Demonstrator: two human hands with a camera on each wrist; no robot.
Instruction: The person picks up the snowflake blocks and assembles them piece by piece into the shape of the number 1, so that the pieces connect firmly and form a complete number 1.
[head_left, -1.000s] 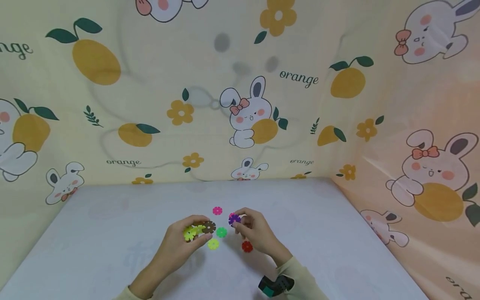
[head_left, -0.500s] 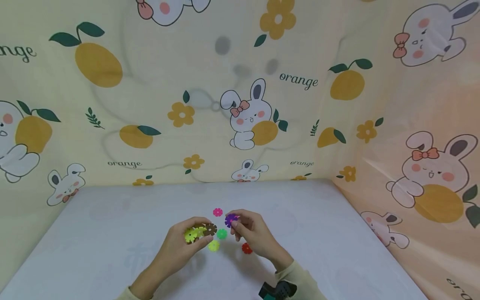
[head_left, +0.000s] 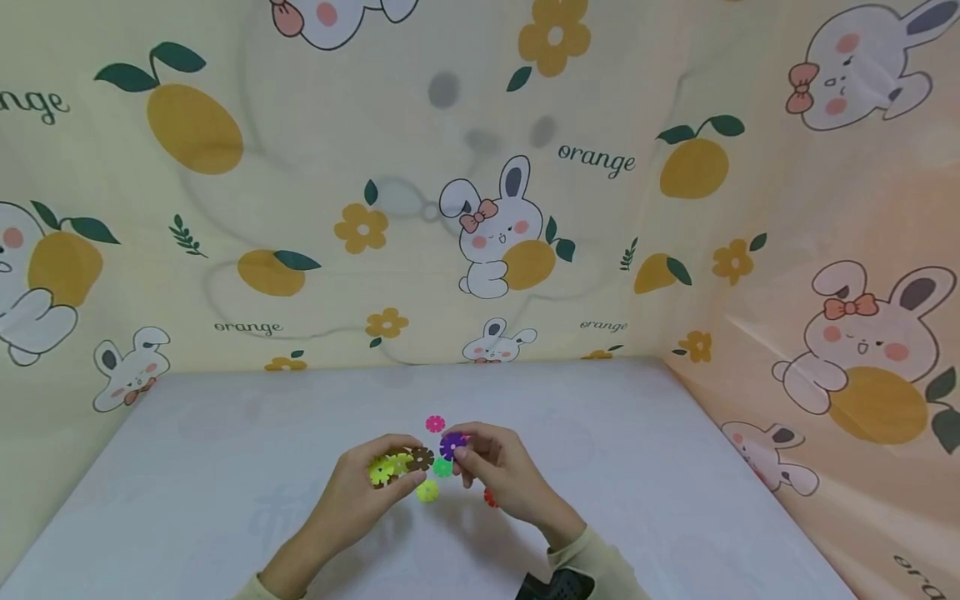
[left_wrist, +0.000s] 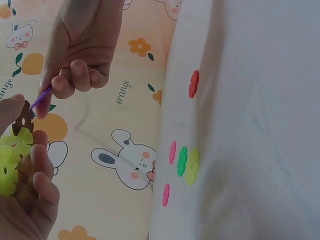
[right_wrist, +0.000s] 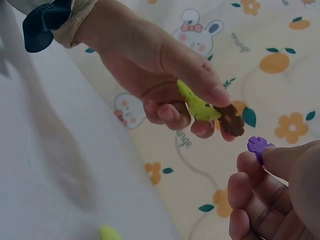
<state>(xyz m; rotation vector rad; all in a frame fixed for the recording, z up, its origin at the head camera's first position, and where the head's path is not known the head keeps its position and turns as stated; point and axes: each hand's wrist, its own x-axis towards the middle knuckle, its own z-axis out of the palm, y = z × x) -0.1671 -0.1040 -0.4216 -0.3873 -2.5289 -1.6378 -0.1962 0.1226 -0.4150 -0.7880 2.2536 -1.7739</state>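
Note:
My left hand (head_left: 352, 487) holds a joined chain of notched flower-shaped plastic discs: yellow-green discs (head_left: 381, 471) in the palm and a brown disc (head_left: 422, 458) at the fingertip end. The thumb presses near the brown disc in the right wrist view. Between thumb and index finger, my right hand (head_left: 513, 475) pinches a purple disc (head_left: 452, 446). That disc faces the brown one, with a small gap between them in the right wrist view (right_wrist: 258, 144). Both hands are raised above the table, and the right hand's other fingers are loosely curled.
On the white table (head_left: 225, 500) lie loose discs: pink (head_left: 435, 424), green (head_left: 443, 468), yellow (head_left: 427, 491) and red (head_left: 490, 498), partly behind the right hand. A second pink disc (left_wrist: 172, 152) shows in the left wrist view. A patterned curtain (head_left: 600, 250) stands behind.
My right hand has moved left with the purple disc, closer to the brown disc, and now covers part of the red disc. The left hand has stayed almost still.

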